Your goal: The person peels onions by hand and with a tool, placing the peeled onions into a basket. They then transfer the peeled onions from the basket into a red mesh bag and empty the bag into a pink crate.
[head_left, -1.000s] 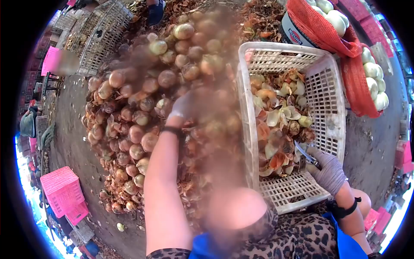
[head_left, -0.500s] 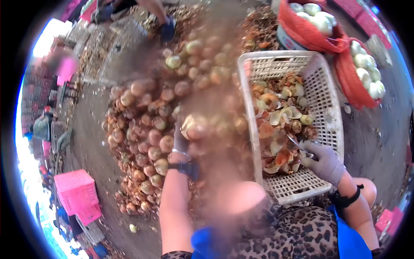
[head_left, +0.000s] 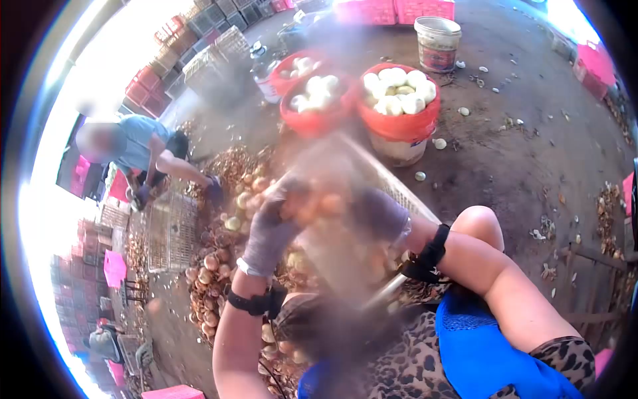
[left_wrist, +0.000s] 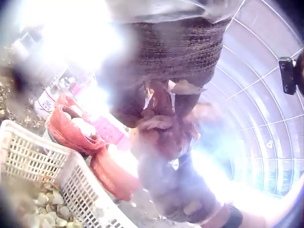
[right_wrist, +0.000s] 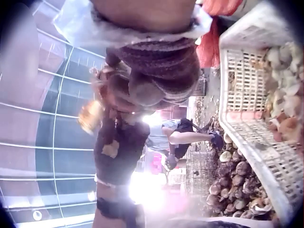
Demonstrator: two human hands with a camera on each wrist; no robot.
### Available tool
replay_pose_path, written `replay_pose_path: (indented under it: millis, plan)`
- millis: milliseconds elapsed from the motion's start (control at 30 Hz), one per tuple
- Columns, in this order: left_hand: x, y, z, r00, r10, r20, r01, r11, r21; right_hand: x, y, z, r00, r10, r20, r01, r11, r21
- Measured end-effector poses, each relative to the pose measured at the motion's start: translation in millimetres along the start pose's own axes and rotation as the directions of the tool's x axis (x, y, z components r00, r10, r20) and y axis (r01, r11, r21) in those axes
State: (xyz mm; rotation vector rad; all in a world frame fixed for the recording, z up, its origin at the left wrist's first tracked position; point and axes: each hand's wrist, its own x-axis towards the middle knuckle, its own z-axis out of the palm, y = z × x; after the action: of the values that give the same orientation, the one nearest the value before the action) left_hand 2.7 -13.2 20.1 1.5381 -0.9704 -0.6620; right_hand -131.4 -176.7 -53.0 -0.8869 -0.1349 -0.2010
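Observation:
In the head view, my gloved left hand (head_left: pixel 271 229) and gloved right hand (head_left: pixel 380 214) are raised close together, with a blurred onion (head_left: pixel 322 205) between them. The left wrist view shows my left hand (left_wrist: pixel 166 61) gripping the onion (left_wrist: pixel 164 135) from above, loose brown skin around it, and my right hand (left_wrist: pixel 175 187) against its other side. Curled fingers of my right hand (right_wrist: pixel 154 76) pinch at the onion's skin in the right wrist view, opposite my left hand (right_wrist: pixel 118 149). The blade seen earlier cannot be made out.
A white crate (right_wrist: pixel 247 137) of peelings stands below the hands, beside an onion pile (right_wrist: pixel 232 185). Red-lined buckets (head_left: pixel 399 123) of peeled onions and a white pail (head_left: pixel 438 46) stand ahead. Another person (head_left: pixel 136 143) bends at the left, near a crate (head_left: pixel 173 229).
My left hand has come up from the pile with an onion, and my right hand has left the crate to meet it. The head view has tilted up and turned.

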Motion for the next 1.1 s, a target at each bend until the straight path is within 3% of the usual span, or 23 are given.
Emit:
replay_pose_path:
  millis: [33, 100, 133, 167, 200, 233, 267, 300, 333, 367, 400, 433, 467, 500, 567, 667, 733, 767, 833, 967, 1033, 1067, 1100]
  plan:
    - [-1.4, 1.7, 7.1, 0.996, -0.08, -0.047, 0.086, 0.986, 0.144, -9.4, -16.1, 2.6, 1.0, 0.004, -0.018, -0.002, 0.998, 0.07]
    - [-8.5, -36.6, 6.8, 0.987, 0.104, -0.125, -0.045, 0.912, 0.407, -21.7, -30.4, 4.7, 0.998, -0.057, 0.0, 0.057, 0.998, 0.031]
    - [-14.4, -36.6, 18.1, 0.992, 0.035, -0.121, -0.036, 0.999, -0.008, -21.0, -29.8, 1.5, 0.998, -0.049, -0.026, 0.049, 0.998, 0.027]
    - [-14.8, -8.6, 36.1, 0.996, -0.065, -0.067, 0.036, 0.929, -0.368, -20.4, -29.1, -1.6, 0.998, -0.04, -0.052, 0.041, 0.999, 0.024]
    - [-6.4, -15.4, 42.6, 0.997, -0.071, -0.033, 0.053, 0.921, -0.385, -25.1, -26.4, -4.7, 0.987, -0.159, -0.026, 0.148, 0.957, -0.249]
    - [-2.2, -23.2, 46.6, 0.997, -0.076, -0.004, 0.068, 0.912, -0.404, -26.4, -23.2, -3.5, 0.983, -0.179, -0.028, 0.155, 0.912, -0.381]
    - [-1.9, -33.3, 50.9, 0.991, -0.135, -0.011, 0.097, 0.769, -0.632, -27.7, -20.3, -1.8, 0.979, -0.2, -0.03, 0.157, 0.848, -0.505]
    - [0.0, -26.5, 60.9, 0.981, -0.193, -0.018, 0.097, 0.569, -0.817, -26.5, -18.4, 1.3, 0.986, -0.135, -0.093, 0.069, 0.857, -0.511]
    - [-1.3, -15.6, 72.8, 0.965, -0.232, -0.118, 0.06, 0.64, -0.766, -25.2, -16.3, 4.2, 0.985, -0.071, -0.159, -0.021, 0.859, -0.511]
    - [-0.7, -8.5, 74.0, 0.971, -0.096, -0.217, -0.03, 0.858, -0.512, -23.3, -14.3, 6.6, 0.974, -0.011, -0.228, -0.109, 0.856, -0.506]
    - [0.3, -1.4, 75.2, 0.95, 0.043, -0.31, -0.108, 0.975, -0.195, -22.8, -11.8, 8.2, 0.952, 0.046, -0.303, -0.198, 0.848, -0.492]
    - [2.3, -28.7, 58.8, 0.914, 0.342, -0.217, -0.248, 0.896, 0.369, -24.4, -8.8, 8.6, 0.918, 0.105, -0.382, -0.291, 0.833, -0.47]
    - [1.9, -35.0, 52.8, 0.897, 0.431, -0.094, -0.275, 0.712, 0.646, -30.7, -22.3, 16.5, 0.928, 0.075, -0.364, -0.241, 0.868, -0.434]
    - [1.9, -35.6, 48.9, 0.859, 0.51, 0.031, -0.295, 0.445, 0.846, -31.7, -29.4, 17.3, 0.933, -0.101, -0.346, -0.153, 0.758, -0.634]
    - [2.2, -30.4, 45.0, 0.884, 0.467, 0.033, -0.196, 0.305, 0.932, -31.4, -47.8, 24.5, 0.908, -0.367, -0.2, -0.001, 0.478, -0.878]
    - [-0.6, -31.1, 47.6, 0.935, 0.333, -0.123, -0.209, 0.796, 0.568, -24.3, -53.8, 28.5, 0.846, -0.534, 0.012, 0.152, 0.22, -0.964]
    - [-4.0, -37.4, 56.7, 0.971, 0.04, -0.237, -0.02, 0.996, 0.084, -21.3, -49.0, 19.1, 0.849, -0.524, 0.066, 0.177, 0.165, -0.97]
    - [-1.7, -42.3, 59.7, 0.966, -0.102, -0.238, 0.042, 0.968, -0.247, -19.2, -47.8, 14.5, 0.871, -0.489, 0.056, 0.161, 0.176, -0.971]
    - [-3.8, -47.1, 68.3, 0.952, -0.211, -0.223, 0.097, 0.897, -0.432, -10.2, -40.0, 6.1, 0.912, -0.411, -0.014, 0.077, 0.205, -0.976]
    - [-12.4, -95.3, 76.8, 0.971, -0.103, -0.217, 0.059, 0.978, -0.2, 11.3, -10.3, -30.8, 0.953, -0.167, -0.252, -0.201, 0.275, -0.94]
    - [-18.4, -52.5, 88.6, 0.946, -0.256, -0.199, 0.08, 0.78, -0.621, 10.6, -8.1, -32.0, 0.919, -0.082, -0.387, -0.293, 0.516, -0.805]
    - [-15.0, -74.3, 77.4, 0.962, -0.242, -0.127, 0.101, 0.746, -0.658, 7.1, -17.5, -19.9, 0.887, -0.054, -0.458, -0.29, 0.706, -0.646]
    - [-13.6, -82.0, 73.6, 0.97, -0.242, -0.016, 0.128, 0.567, -0.814, 6.3, -21.9, -14.2, 0.856, -0.006, -0.518, -0.264, 0.855, -0.446]
